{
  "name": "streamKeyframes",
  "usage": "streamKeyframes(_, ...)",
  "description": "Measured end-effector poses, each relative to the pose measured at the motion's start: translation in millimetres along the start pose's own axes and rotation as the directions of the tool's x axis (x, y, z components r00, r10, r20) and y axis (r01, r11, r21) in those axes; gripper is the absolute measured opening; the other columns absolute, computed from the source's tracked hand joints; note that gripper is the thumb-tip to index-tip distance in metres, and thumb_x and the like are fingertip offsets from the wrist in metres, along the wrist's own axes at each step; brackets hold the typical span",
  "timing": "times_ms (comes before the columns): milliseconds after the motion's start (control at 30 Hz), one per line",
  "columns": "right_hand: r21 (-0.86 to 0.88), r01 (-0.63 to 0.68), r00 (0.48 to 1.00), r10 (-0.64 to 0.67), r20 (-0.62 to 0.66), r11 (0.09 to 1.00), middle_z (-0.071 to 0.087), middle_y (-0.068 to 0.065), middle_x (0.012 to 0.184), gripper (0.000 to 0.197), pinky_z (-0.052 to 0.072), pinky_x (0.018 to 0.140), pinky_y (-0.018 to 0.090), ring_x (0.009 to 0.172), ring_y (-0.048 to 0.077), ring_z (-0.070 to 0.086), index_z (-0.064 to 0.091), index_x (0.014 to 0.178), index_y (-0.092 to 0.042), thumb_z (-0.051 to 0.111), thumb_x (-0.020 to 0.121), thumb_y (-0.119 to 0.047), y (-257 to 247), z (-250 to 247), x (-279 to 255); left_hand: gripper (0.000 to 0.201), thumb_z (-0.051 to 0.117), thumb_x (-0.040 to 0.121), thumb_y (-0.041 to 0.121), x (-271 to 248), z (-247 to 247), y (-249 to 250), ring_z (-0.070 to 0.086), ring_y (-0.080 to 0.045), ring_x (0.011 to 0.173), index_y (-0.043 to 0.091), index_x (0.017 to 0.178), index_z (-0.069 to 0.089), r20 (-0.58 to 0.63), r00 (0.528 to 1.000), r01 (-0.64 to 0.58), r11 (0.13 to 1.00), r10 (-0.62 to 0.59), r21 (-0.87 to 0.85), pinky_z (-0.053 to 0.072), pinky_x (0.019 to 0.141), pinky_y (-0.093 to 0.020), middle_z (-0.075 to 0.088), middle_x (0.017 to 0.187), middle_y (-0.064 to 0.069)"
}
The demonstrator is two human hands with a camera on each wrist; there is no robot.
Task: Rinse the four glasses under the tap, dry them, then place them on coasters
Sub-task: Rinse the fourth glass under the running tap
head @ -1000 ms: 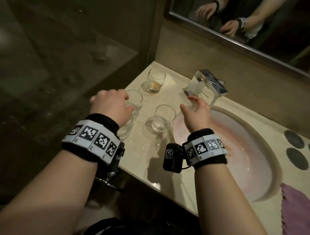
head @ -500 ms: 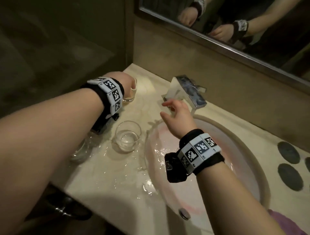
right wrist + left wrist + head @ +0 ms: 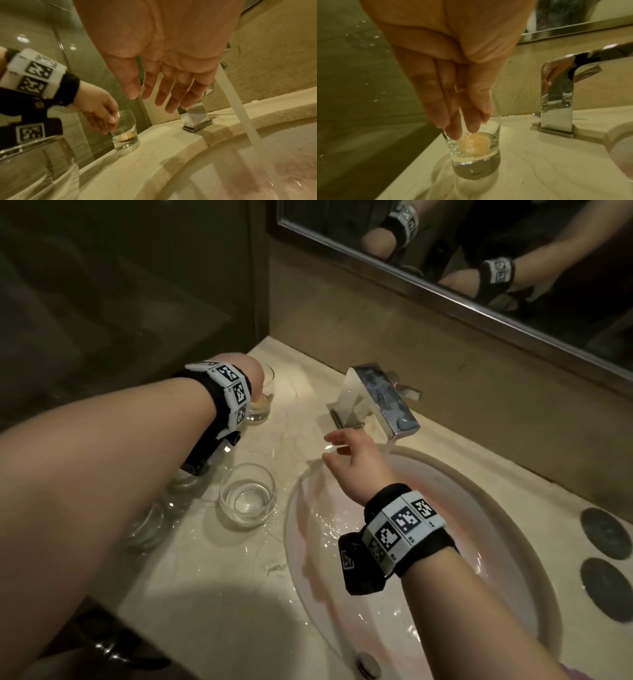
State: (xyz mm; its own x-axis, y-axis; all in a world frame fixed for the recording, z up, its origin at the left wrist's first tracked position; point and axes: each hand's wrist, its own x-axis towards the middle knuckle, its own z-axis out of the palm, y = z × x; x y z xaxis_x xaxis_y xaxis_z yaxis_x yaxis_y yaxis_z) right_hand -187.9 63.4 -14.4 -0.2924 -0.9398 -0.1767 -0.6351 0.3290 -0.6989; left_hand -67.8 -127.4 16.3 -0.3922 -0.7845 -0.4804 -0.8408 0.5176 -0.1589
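Note:
Several clear glasses stand on the wet counter left of the sink [image 3: 513, 529]. The far glass [image 3: 265, 405] [image 3: 476, 148] [image 3: 126, 129] holds an amber residue, and my left hand [image 3: 248, 371] [image 3: 464, 121] [image 3: 101, 116] pinches its left rim from above. A second glass [image 3: 247, 498] stands free by the basin. Two more glasses [image 3: 147, 529] are partly hidden under my left forearm. My right hand [image 3: 346, 446] [image 3: 163, 97] hovers open, fingers spread, just left of the water stream [image 3: 390, 445] [image 3: 240, 108] running from the chrome tap [image 3: 380, 398] [image 3: 556, 108].
Two dark round coasters [image 3: 606, 537] [image 3: 606, 589] lie on the counter right of the basin. A mirror [image 3: 479, 251] hangs above the back wall. A dark glass panel [image 3: 120, 302] bounds the counter on the left. Puddles cover the counter around the glasses.
My left hand has moved from the near glasses out to the far glass with the amber residue and taken hold of its rim. My right hand has stayed by the tap.

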Motion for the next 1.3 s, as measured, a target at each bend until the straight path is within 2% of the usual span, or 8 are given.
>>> streamKeyframes(100,0.025,-0.008,1.000,0.008,-0.007,1.000,0.054,0.000,0.126,0.032,0.044,0.096,0.028,0.107,0.012,0.053,0.054,0.123,-0.017,0.057,0.092,-0.020,2,-1,-4,0.027,0.057,0.088,0.019,-20,-18,-6,0.057,-0.031,0.105,0.010,0.112,0.064,-0.017,1.000,0.017,1.000,-0.018,-0.014,0.044,0.093,-0.036,0.060,0.114,-0.011)
streamKeyframes(267,0.173,0.002,0.998,0.008,-0.056,0.985,0.052,-0.004,0.119,0.058,0.045,0.092,0.027,0.108,0.013,0.054,0.039,0.135,-0.019,0.067,0.085,-0.021,-5,-1,-10,0.022,0.052,0.093,0.017,-87,-54,14,0.052,-0.021,0.079,0.013,0.109,0.066,-0.164,0.979,-0.142,0.980,0.119,-0.136,0.038,0.069,-0.026,0.063,0.106,-0.008)
streamKeyframes(367,0.306,0.037,0.995,-0.008,-0.095,0.951,0.046,-0.002,0.130,0.080,0.043,0.100,0.033,0.117,0.013,0.048,0.027,0.142,-0.022,0.075,0.078,-0.022,-4,2,-18,0.020,0.051,0.092,0.015,-113,-49,42,0.057,-0.025,0.097,0.013,0.105,0.067,-0.196,0.954,-0.250,0.963,0.226,-0.105,0.043,0.082,-0.030,0.064,0.110,-0.008)
streamKeyframes(467,0.415,0.027,0.994,0.017,-0.104,0.909,0.038,0.001,0.143,0.097,0.036,0.109,0.037,0.127,0.015,0.043,0.018,0.145,-0.022,0.081,0.071,-0.025,8,4,-30,0.016,0.046,0.094,0.014,-131,-36,77,0.052,-0.021,0.089,0.011,0.086,0.060,-0.062,0.959,-0.284,0.946,0.278,-0.155,0.038,0.082,-0.030,0.061,0.109,-0.014)
streamKeyframes(667,0.497,0.013,0.981,0.085,-0.174,0.868,0.053,-0.004,0.127,0.093,0.043,0.103,0.042,0.118,0.015,0.054,0.027,0.128,-0.036,0.085,0.056,-0.033,54,6,-44,0.025,0.049,0.092,0.019,-146,8,117,0.059,-0.021,0.092,0.024,0.110,0.065,-0.199,0.888,-0.440,0.891,0.414,-0.111,0.039,0.073,-0.028,0.065,0.102,0.001)
streamKeyframes(867,0.467,-0.126,0.975,0.196,-0.105,0.875,0.050,-0.001,0.124,0.079,0.044,0.099,0.035,0.113,0.016,0.053,0.030,0.127,-0.026,0.082,0.069,-0.013,103,-11,-30,0.047,0.054,0.093,0.021,-132,48,136,0.053,-0.014,0.115,0.032,0.137,0.042,-0.439,0.876,-0.438,0.713,0.201,-0.547,0.040,0.091,-0.026,0.052,0.134,0.006)
streamKeyframes(1033,0.376,-0.161,0.978,0.199,-0.064,0.913,0.046,-0.005,0.124,0.084,0.037,0.093,0.026,0.113,0.013,0.047,0.029,0.136,-0.019,0.082,0.069,-0.017,127,-20,-8,0.044,0.053,0.094,0.026,-113,73,150,0.055,-0.014,0.111,0.030,0.136,0.042,-0.327,0.942,-0.286,0.689,0.075,-0.666,0.042,0.090,-0.027,0.051,0.134,0.007)
streamKeyframes(1300,0.377,-0.154,0.988,0.145,0.053,0.913,0.043,-0.005,0.134,0.088,0.038,0.104,0.035,0.121,0.017,0.046,0.026,0.137,-0.027,0.082,0.069,-0.019,148,-18,22,0.042,0.051,0.094,0.025,-99,88,150,0.055,-0.016,0.111,0.024,0.136,0.043,-0.175,0.985,-0.111,0.749,-0.007,-0.653,0.040,0.092,-0.027,0.053,0.132,0.004)
